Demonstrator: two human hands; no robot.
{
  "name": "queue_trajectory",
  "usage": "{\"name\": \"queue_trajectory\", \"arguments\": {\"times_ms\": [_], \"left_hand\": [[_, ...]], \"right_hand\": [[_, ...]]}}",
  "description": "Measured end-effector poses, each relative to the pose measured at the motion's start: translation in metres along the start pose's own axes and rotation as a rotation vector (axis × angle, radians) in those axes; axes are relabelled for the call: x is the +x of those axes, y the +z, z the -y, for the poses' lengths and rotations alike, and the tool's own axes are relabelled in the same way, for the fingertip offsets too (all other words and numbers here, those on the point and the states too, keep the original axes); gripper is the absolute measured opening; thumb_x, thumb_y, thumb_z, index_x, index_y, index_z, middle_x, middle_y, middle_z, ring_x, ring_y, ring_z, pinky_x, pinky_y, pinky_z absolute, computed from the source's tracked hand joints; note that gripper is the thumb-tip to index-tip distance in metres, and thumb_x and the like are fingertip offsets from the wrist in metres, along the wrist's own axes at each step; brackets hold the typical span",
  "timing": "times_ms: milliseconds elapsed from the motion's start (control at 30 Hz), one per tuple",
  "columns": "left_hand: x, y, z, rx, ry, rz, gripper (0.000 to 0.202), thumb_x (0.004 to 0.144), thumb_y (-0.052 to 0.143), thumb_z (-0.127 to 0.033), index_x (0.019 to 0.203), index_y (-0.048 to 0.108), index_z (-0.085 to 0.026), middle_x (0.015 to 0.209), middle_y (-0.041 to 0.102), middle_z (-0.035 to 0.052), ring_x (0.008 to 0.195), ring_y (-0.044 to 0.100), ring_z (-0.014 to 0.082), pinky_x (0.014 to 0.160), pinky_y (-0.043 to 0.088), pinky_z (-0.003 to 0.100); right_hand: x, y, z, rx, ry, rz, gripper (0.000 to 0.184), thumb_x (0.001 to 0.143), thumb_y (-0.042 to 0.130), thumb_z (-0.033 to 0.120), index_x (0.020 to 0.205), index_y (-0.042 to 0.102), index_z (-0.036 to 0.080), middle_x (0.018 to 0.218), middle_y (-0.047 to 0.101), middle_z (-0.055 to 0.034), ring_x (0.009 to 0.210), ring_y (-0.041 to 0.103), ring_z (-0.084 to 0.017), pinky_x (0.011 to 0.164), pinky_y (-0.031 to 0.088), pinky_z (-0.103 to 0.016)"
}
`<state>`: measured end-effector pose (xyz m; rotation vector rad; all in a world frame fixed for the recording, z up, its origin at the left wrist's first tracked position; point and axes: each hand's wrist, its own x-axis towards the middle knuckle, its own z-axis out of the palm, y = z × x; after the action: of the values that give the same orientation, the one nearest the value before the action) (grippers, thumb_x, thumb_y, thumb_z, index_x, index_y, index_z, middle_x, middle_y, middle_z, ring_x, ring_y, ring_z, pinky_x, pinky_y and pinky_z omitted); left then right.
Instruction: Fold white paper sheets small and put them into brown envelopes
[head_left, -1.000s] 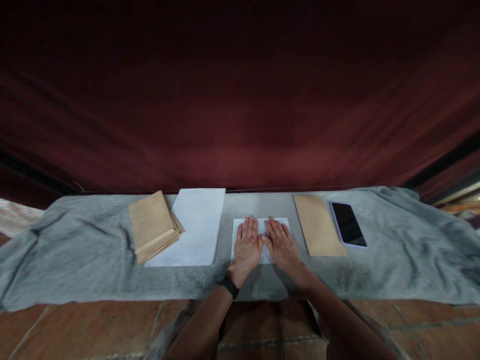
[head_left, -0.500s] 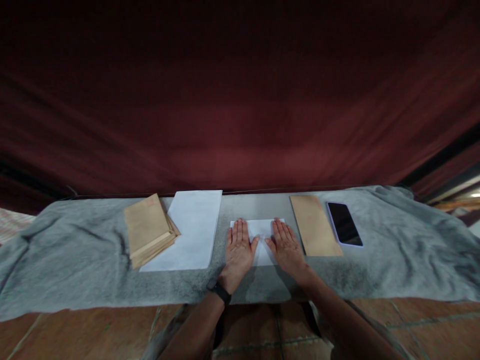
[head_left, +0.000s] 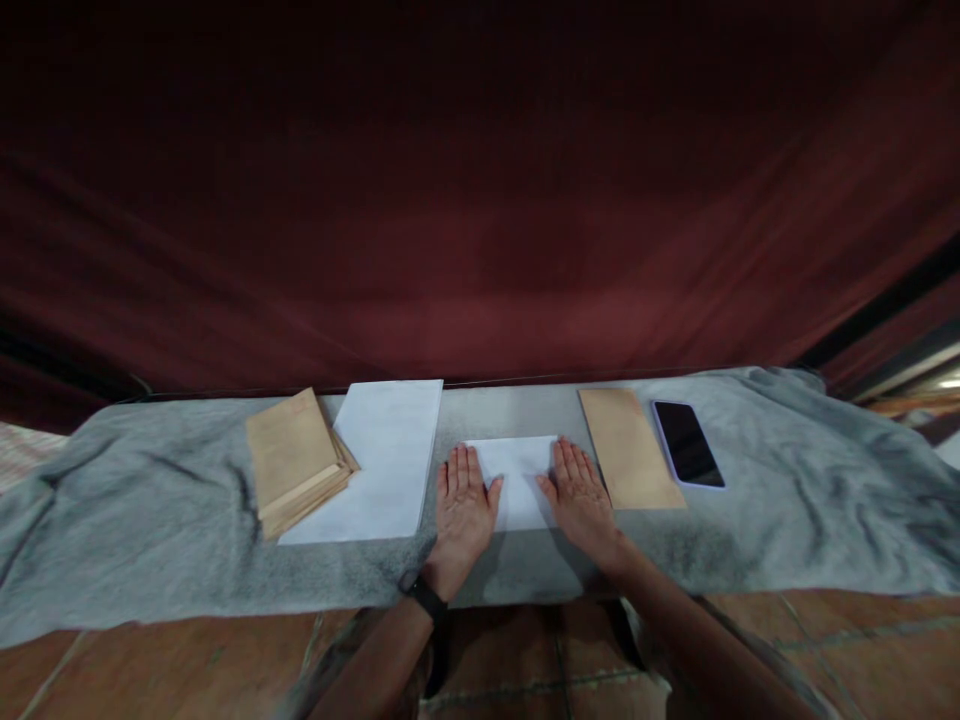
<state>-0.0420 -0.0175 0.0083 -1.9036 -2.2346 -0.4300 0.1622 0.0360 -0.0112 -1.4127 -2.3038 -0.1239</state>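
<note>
A folded white paper [head_left: 516,470] lies on the grey cloth [head_left: 150,500] in front of me. My left hand [head_left: 461,500] lies flat on the paper's left edge with its fingers stretched out. On the paper's right edge my right hand [head_left: 579,492] rests flat too, fingers straight. Neither hand holds anything. A black band sits on my left wrist.
A stack of white sheets [head_left: 382,458] lies left of the paper, with a pile of brown envelopes [head_left: 294,458] overlapping its left side. A single brown envelope [head_left: 628,448] and a dark phone [head_left: 687,444] lie to the right. A dark red curtain [head_left: 480,200] hangs behind.
Both hands have slid apart along the folded paper, from its middle out to its left and right edges, baring the white centre.
</note>
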Motion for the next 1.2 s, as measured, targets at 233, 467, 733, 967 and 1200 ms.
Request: {"name": "queue_trajectory", "arguments": {"times_ms": [233,467,733,967,1200], "left_hand": [[-0.01,-0.009,-0.022,-0.059,0.246,0.019,0.06,0.103,0.034,-0.027,0.159,0.027,-0.006,0.165,0.033,0.0176,0.156,0.022,0.0272,0.126,0.029,0.051],[-0.024,0.003,-0.033,-0.058,0.318,0.11,0.06,0.098,0.028,-0.013,0.158,0.03,-0.007,0.163,0.038,0.0163,0.154,0.027,0.0249,0.126,0.029,0.05],[-0.017,0.001,-0.032,-0.097,0.301,0.155,0.059,0.1,0.028,-0.017,0.158,0.031,-0.008,0.163,0.036,0.0155,0.154,0.027,0.0248,0.125,0.031,0.05],[-0.011,-0.011,-0.028,-0.109,0.311,0.221,0.053,0.103,0.03,-0.021,0.151,0.043,-0.007,0.16,0.042,0.0168,0.152,0.033,0.0252,0.123,0.034,0.049],[-0.019,-0.014,-0.025,-0.129,0.282,0.163,0.051,0.105,0.029,-0.026,0.15,0.045,-0.008,0.159,0.044,0.0154,0.151,0.035,0.0243,0.123,0.036,0.048]], "right_hand": [[0.005,-0.006,0.025,0.158,-0.1,0.05,0.064,0.108,0.027,0.045,0.161,0.027,0.008,0.163,0.037,-0.0175,0.153,0.031,-0.027,0.124,0.029,-0.05],[0.003,-0.004,0.046,0.166,-0.107,0.154,0.06,0.109,0.023,0.042,0.153,0.044,0.007,0.16,0.041,-0.0155,0.152,0.034,-0.024,0.127,0.025,-0.046],[0.008,-0.008,0.048,0.143,-0.048,0.226,0.058,0.109,0.019,0.041,0.156,0.039,0.013,0.163,0.036,-0.0111,0.153,0.031,-0.022,0.127,0.022,-0.048],[0.006,-0.008,0.044,0.088,-0.105,0.165,0.051,0.109,0.027,0.033,0.151,0.048,0.014,0.16,0.043,-0.0118,0.15,0.038,-0.023,0.124,0.027,-0.047],[0.002,-0.009,0.044,0.064,-0.088,0.13,0.049,0.108,0.032,0.032,0.151,0.048,0.014,0.159,0.044,-0.0129,0.148,0.041,-0.025,0.123,0.028,-0.049]]}}
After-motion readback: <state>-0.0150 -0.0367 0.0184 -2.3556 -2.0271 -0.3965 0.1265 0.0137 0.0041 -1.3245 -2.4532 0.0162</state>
